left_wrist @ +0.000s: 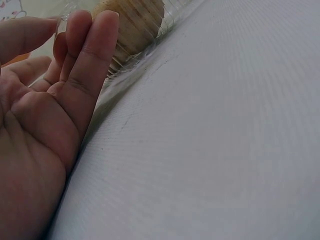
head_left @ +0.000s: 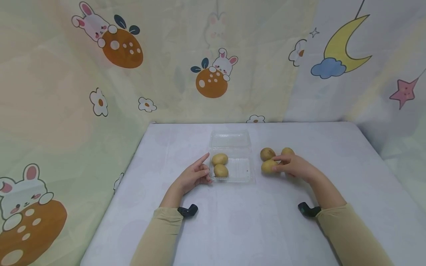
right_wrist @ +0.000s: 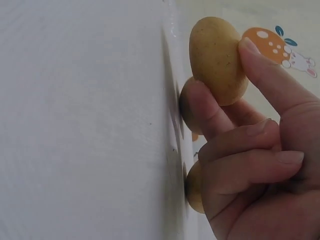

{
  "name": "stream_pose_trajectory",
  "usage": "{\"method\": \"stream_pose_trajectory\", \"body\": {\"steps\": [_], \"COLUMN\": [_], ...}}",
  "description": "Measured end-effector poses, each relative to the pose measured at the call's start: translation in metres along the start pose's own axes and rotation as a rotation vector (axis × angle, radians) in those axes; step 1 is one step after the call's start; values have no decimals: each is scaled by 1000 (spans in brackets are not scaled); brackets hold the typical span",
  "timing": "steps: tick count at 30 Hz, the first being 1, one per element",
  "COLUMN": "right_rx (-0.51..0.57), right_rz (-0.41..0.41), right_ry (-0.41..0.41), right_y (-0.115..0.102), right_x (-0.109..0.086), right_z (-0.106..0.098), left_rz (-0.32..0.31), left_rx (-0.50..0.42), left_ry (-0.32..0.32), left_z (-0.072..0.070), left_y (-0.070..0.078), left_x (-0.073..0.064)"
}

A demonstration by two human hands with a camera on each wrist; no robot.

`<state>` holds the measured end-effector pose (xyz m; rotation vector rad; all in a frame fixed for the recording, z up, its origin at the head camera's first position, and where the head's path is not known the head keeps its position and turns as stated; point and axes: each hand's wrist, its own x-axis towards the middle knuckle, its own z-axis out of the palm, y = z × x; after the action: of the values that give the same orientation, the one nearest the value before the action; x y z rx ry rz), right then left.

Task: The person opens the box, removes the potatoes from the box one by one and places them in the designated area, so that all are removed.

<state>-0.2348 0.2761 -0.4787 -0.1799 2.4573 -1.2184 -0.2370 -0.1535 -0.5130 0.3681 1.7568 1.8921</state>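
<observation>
A clear plastic clamshell box (head_left: pixel 237 170) lies with its lid (head_left: pixel 230 139) folded back on the far side. Two potatoes sit in its left half, a farther potato (head_left: pixel 219 159) and a nearer potato (head_left: pixel 221 171). At the box's left side, my left hand (head_left: pixel 194 175) pinches the rim, index finger stretched along the edge. My right hand (head_left: pixel 296 167) holds a yellow potato (right_wrist: pixel 217 60) between thumb and fingertips, just off the table in the right wrist view. Beyond it lie a browner potato (head_left: pixel 267 154) and another potato (head_left: pixel 287 151), partly hidden by the hand.
A white cloth covers the table (head_left: pixel 233 225). Behind and to the sides hangs a printed fabric backdrop (head_left: pixel 173 55) with rabbits, a moon and flowers. Each wrist wears a black camera mount, such as the left mount (head_left: pixel 188 211).
</observation>
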Motion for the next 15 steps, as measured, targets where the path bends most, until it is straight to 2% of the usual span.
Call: {"method": "stream_pose_trajectory", "body": {"steps": [5,15], "right_rx": [-35,-38], "right_rz": [10,12], "right_ry": [3,-4], "right_y": [1,4], "right_x": [1,0], "right_z": [2,3], "left_rz": [-7,-5], "left_rx": [6,1], "left_ry": [9,10], "left_z": [0,0], "left_y": [1,0], "left_x": [0,0]}}
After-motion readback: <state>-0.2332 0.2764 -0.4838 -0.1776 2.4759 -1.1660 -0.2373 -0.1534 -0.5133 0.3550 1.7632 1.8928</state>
